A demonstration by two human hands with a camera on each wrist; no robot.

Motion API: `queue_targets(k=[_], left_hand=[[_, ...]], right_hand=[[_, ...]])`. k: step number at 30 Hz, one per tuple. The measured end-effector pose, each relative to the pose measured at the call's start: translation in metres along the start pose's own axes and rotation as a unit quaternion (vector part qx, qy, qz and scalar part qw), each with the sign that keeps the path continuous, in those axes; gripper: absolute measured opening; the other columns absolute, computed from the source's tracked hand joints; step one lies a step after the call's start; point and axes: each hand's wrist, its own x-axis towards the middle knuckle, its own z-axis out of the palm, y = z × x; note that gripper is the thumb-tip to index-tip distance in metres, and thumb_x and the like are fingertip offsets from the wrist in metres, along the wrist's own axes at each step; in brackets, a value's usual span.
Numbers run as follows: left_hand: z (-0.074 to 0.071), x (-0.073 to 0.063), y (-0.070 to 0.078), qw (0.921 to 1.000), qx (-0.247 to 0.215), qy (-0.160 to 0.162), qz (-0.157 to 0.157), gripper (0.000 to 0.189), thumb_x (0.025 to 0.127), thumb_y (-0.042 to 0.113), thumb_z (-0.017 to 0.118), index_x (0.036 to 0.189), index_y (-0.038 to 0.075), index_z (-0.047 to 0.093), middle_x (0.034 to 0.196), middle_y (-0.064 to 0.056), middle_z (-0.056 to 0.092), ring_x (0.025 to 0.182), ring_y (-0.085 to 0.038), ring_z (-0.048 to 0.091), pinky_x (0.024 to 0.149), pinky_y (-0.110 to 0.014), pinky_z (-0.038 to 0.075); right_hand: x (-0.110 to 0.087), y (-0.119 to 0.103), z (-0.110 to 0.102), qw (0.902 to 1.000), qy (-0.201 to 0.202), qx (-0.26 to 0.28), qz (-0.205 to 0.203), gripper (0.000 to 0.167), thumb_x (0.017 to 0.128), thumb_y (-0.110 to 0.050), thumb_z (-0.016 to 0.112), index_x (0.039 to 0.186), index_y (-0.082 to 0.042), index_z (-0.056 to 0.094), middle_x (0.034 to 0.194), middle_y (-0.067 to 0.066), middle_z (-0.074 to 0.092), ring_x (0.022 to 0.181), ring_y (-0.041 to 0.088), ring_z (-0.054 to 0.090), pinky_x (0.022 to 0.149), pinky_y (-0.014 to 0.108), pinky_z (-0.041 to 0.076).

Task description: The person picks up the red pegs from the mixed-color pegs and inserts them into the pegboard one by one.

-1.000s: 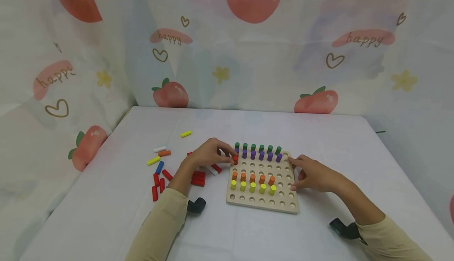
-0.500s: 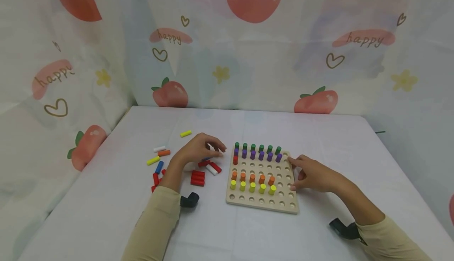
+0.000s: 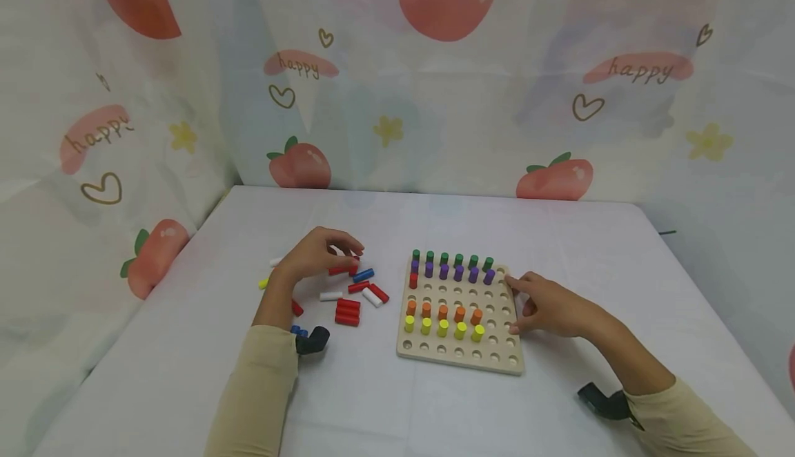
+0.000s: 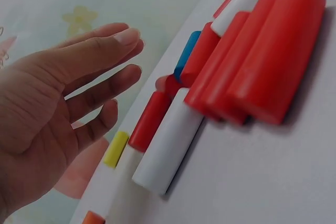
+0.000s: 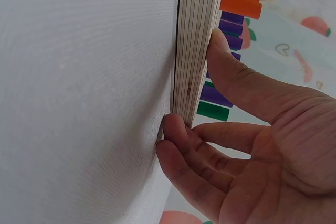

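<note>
A wooden pegboard [image 3: 468, 344] lies on the table with green [image 3: 444, 258], purple [image 3: 444, 272], orange [image 3: 443, 312] and yellow pegs [image 3: 443, 328] standing in rows. One red peg [image 3: 413, 281] stands in the hole in front of the leftmost purple one. To the left, my left hand [image 3: 315, 253] hovers over loose pegs, fingers loosely bent, holding nothing visible. A red peg [image 3: 339, 270] lies just below its fingertips. My right hand [image 3: 549, 306] holds the pegboard's right edge; in the right wrist view its thumb [image 5: 223, 51] lies against the top edge and its fingers rest by the side.
Around the left hand lie a blue peg [image 3: 363, 275], white pegs [image 3: 331, 296] and stacked red pegs [image 3: 347, 313]. My left forearm hides part of the scattered pegs. A printed curtain [image 3: 435, 112] hangs behind the white table [image 3: 484, 415].
My left hand has let go of the red peg, now standing in the pegboard, and has moved left over the loose pegs. The right hand stays at the board's edge.
</note>
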Motion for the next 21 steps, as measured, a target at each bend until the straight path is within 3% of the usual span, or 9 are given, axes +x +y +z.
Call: queue_targets(k=[6,13,18,21], left_hand=[[-0.011,-0.008,-0.014,0.9998,0.012,0.017,0.005,0.027,0.093,0.011,0.079,0.120,0.010,0.077,0.106,0.002,0.072,0.099,-0.020,0.065,0.088,-0.038,0.057],[-0.022,-0.020,-0.032,0.9983,0.016,0.041,-0.039,0.025,0.093,0.013,0.079,0.119,0.014,0.078,0.110,0.001,0.073,0.105,-0.023,0.065,0.091,-0.042,0.056],[-0.024,-0.027,-0.037,0.9969,0.002,0.036,-0.071,0.024,0.093,0.016,0.080,0.117,0.015,0.079,0.111,0.001,0.074,0.107,-0.025,0.064,0.091,-0.041,0.056],[-0.024,-0.028,-0.040,0.9971,-0.010,0.029,-0.070,0.026,0.091,0.015,0.082,0.117,0.013,0.079,0.110,0.000,0.075,0.107,-0.024,0.066,0.092,-0.040,0.055]], right_hand=[[-0.001,0.000,0.001,1.0000,0.000,0.009,0.005,0.096,0.080,-0.028,0.091,0.151,0.011,0.041,0.104,0.009,0.051,0.082,0.019,0.051,0.060,0.027,0.045],[-0.001,-0.001,0.000,1.0000,0.000,0.004,0.003,0.096,0.080,-0.028,0.091,0.151,0.012,0.041,0.106,0.010,0.052,0.081,0.019,0.051,0.060,0.027,0.046],[0.000,-0.001,0.000,1.0000,-0.002,0.004,0.003,0.096,0.080,-0.029,0.091,0.151,0.011,0.041,0.108,0.010,0.052,0.082,0.018,0.051,0.060,0.027,0.046],[0.001,0.000,0.000,1.0000,-0.003,0.002,0.004,0.096,0.079,-0.029,0.091,0.151,0.011,0.041,0.108,0.010,0.052,0.081,0.018,0.051,0.060,0.027,0.046]])
